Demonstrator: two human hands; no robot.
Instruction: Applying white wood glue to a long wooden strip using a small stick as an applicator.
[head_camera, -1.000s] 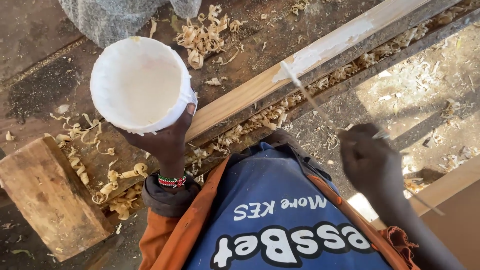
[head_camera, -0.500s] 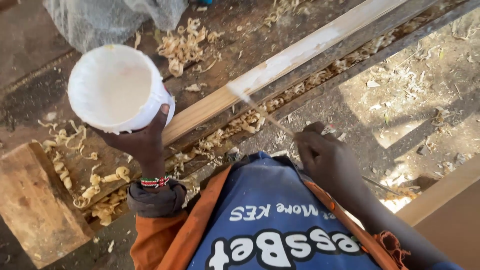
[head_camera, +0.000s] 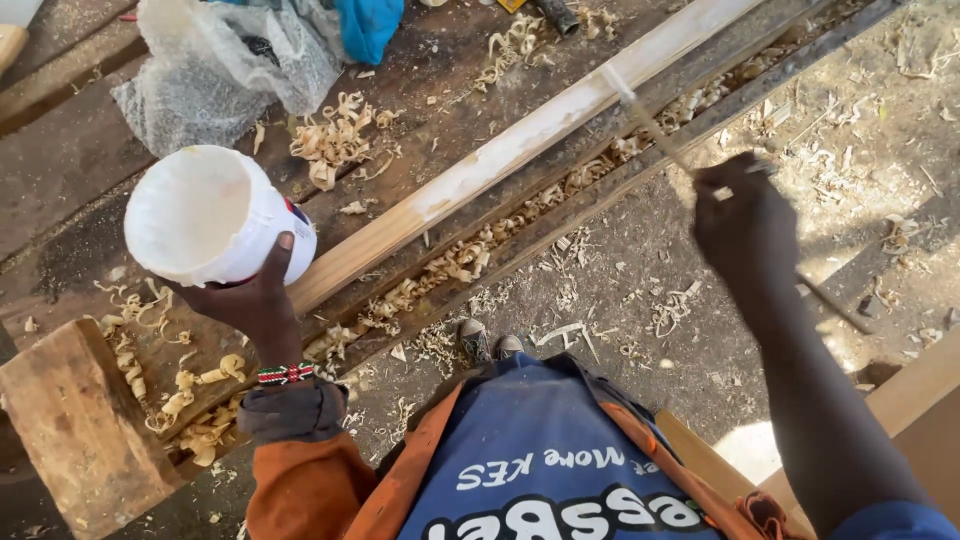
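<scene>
The left hand clasps a round white plastic tub (white paste inside) at nine o'clock; the right hand, fingers clamped, holds a thin stick at two o'clock.

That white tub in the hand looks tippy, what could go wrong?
The white tub is tilted and held from below by the left hand, so its white stuff might spill onto the wood shavings. The thin stick in the right hand may smear white past the edge of the long plank.
</scene>
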